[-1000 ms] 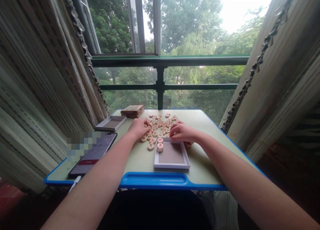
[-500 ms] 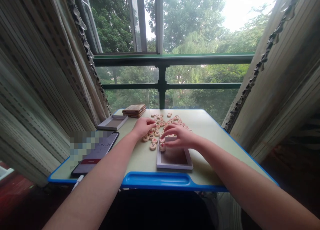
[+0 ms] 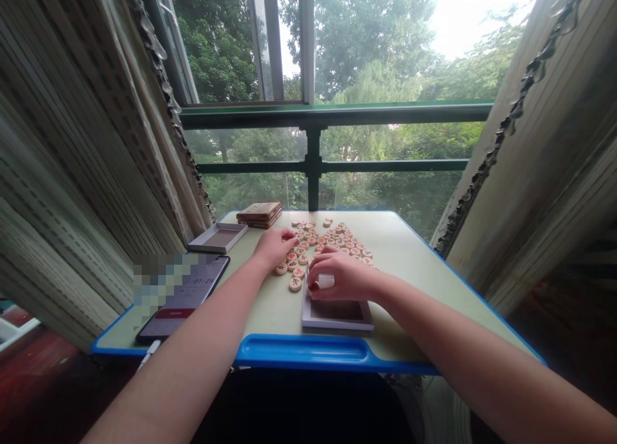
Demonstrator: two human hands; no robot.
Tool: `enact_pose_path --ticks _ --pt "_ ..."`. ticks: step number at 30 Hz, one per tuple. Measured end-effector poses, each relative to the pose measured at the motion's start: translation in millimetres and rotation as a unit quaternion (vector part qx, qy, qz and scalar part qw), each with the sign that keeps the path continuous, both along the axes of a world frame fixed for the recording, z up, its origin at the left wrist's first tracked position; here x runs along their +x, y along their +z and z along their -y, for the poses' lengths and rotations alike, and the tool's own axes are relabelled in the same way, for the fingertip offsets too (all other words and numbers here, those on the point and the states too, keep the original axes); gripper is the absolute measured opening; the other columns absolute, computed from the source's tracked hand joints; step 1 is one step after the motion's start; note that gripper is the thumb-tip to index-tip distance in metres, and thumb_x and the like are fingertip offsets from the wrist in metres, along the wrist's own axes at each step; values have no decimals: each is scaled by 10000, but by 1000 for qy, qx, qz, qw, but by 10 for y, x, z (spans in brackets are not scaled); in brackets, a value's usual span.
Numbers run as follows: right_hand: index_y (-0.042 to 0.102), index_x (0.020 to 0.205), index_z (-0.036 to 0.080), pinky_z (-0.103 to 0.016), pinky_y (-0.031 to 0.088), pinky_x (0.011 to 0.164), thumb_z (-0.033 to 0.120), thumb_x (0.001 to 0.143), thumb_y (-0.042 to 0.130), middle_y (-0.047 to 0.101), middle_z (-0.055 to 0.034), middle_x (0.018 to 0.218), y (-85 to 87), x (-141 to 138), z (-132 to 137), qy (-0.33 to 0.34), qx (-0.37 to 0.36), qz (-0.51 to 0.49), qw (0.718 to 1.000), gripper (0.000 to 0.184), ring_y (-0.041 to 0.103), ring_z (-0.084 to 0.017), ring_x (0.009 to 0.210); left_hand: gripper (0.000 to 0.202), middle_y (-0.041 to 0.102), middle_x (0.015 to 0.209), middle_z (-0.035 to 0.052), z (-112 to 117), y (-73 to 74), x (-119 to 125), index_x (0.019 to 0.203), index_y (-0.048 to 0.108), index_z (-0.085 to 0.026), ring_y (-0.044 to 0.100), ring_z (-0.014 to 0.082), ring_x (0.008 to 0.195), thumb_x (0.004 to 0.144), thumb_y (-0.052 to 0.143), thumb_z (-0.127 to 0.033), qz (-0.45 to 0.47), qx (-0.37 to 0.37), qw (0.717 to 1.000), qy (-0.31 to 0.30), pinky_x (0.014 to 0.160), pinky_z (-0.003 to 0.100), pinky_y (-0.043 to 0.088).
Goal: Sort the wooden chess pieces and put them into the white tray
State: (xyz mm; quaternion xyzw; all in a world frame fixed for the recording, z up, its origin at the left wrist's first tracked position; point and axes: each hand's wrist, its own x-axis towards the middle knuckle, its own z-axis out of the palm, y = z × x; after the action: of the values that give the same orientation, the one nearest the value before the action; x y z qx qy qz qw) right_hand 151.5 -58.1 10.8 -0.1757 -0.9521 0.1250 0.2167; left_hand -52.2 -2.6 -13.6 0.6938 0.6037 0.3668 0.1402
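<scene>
Head view. The small, round, pale wooden discs (image 3: pixel 340 242), marked with red or black characters, lie flat and crowded mid-table, on a pale-green tabletop with blue edging (image 3: pixel 405 283); one black-marked disc (image 3: pixel 295 284) sits just left of the nearer box. I see two bare hands. The left hand (image 3: pixel 274 246) rests at the cluster's left margin, its fingertips gathered at the discs; whether they pinch one I cannot tell. The right hand (image 3: pixel 343 274) bends its fingers over the left part of the nearer shallow white rectangular box (image 3: pixel 337 324) — its grip on any disc is hidden. Count: two such boxes, the second (image 3: pixel 219 237) at far left; one dark, flat phone (image 3: pixel 186 296), one white cable (image 3: pixel 150 349), one brown, layered stack (image 3: pixel 260 211); the discs exceed twenty — overlap prevents an exact figure. The right hand blocks much of the nearer box's interior.
</scene>
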Motion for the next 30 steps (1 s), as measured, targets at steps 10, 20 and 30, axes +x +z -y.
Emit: enact_pose_path --ticks 10,20,30 --pt "635 800 187 -324 389 832 180 693 633 685 -10 814 119 150 -151 -162 -5 -88 983 107 558 -158 808 213 715 855 54 -63 -33 -6 826 717 -194 625 207 812 782 558 -330 -102 35 994 -2 753 305 468" --pt "679 913 136 -249 428 758 140 692 584 693 -75 957 1 800 -735 -512 -98 -44 852 241 604 -176 865 265 713 874 30 37 -16 201 949 692 -209 611 175 751 758 604 -371 -57 51 994 -84 710 289 466" --pt "725 885 138 -215 433 733 134 699 596 710 -65 891 -44 817 -761 -510 -181 -30 840 226 623 -163 835 206 709 856 41 13 -9 181 777 730 -213 593 219 889 783 563 -333 -161 74 978 -115 882 354 426"
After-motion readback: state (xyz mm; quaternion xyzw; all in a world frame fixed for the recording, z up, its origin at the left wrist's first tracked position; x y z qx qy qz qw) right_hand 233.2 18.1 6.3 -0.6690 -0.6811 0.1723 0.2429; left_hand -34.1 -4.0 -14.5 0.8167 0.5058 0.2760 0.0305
